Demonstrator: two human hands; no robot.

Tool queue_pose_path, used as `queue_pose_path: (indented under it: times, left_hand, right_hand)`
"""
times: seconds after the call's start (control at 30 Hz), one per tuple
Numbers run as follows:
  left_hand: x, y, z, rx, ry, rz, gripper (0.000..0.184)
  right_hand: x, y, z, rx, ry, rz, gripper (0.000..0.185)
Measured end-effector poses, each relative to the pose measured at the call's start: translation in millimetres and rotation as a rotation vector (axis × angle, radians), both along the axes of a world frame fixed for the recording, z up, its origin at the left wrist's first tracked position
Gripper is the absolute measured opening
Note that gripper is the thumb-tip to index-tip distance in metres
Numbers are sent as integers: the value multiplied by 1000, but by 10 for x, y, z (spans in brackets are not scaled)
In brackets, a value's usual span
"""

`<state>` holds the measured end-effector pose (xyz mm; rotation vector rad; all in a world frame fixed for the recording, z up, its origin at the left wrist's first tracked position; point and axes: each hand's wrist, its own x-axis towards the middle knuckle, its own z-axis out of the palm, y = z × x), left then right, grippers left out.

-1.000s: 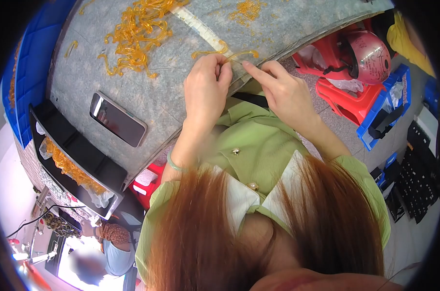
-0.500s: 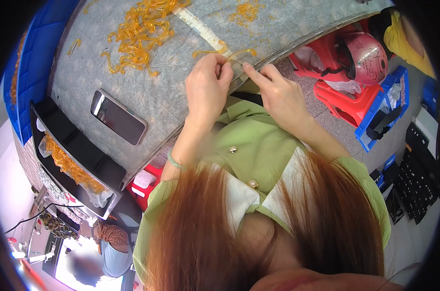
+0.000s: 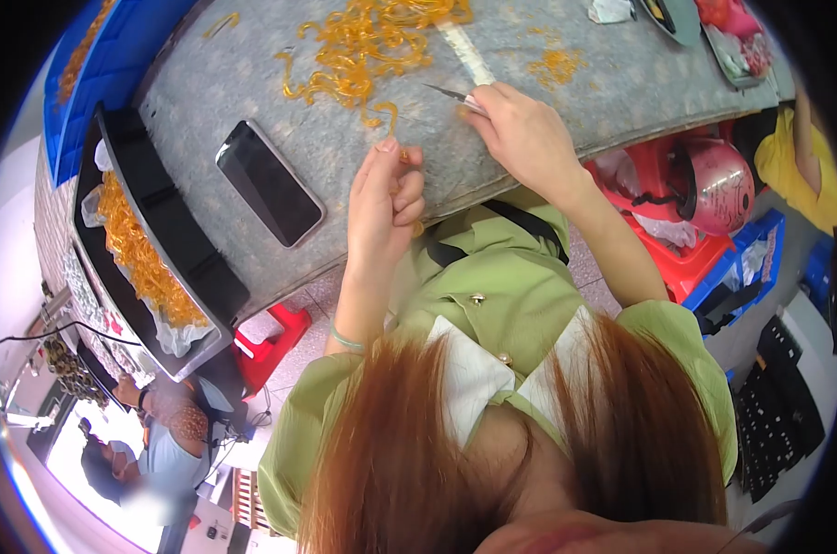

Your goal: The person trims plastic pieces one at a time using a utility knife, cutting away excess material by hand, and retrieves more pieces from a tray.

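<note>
My left hand (image 3: 381, 198) is closed, pinching a curved yellow translucent piece (image 3: 389, 118) at the front part of the grey table (image 3: 252, 92). To its right, my right hand (image 3: 526, 138) is closed on a small pointed blade (image 3: 455, 95) whose tip points left. Beyond my left hand lies a pile of similar yellow pieces (image 3: 354, 55). A white strip (image 3: 466, 54) runs on the tabletop from the pile toward my right hand. Small yellow bits (image 3: 557, 65) are scattered right of the strip.
A phone (image 3: 270, 185) lies at the left. Beyond it are a black tray (image 3: 174, 226) with bagged yellow pieces and a blue bin (image 3: 114, 83). At right are a pink helmet (image 3: 721, 187), a red stool (image 3: 681, 258) and a person in yellow (image 3: 811, 175). Another person (image 3: 174, 420) is lower left.
The camera view has shifted. My hands have moved apart, the left lower with a yellow piece, the right up by the strip. A blade now shows in my right hand.
</note>
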<state>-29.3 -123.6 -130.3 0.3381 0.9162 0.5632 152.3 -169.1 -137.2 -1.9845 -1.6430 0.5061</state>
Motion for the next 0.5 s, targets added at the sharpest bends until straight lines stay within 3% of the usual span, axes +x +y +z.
queue_pose_path:
  times: [0.03,0.13,0.17,0.3,0.4,0.43,0.5]
  left_hand:
    - [-35,7,-24,-52,-64,6,16]
    - [6,-33,-16,-221,-153,61,19]
    - [-12,-22,-63,-321,-324,35,19]
    - [121,64,5,-395,-324,112,20]
    - [-26,196,-111,-414,-635,52,20]
    - [-13,213,-76,-405,-569,69,18]
    - [-62,217,-194,-341,-620,72,16]
  right_hand:
    - [-8,21,15,3,-14,-4,15]
    - [-42,-8,261,58,326,41,13]
    - [-96,-27,296,108,435,106,18]
    - [-185,36,388,71,576,283,34]
    - [-121,159,442,-72,782,205,35]
    - [-159,210,373,-105,960,149,37]
    - [-187,266,452,-134,743,294,40]
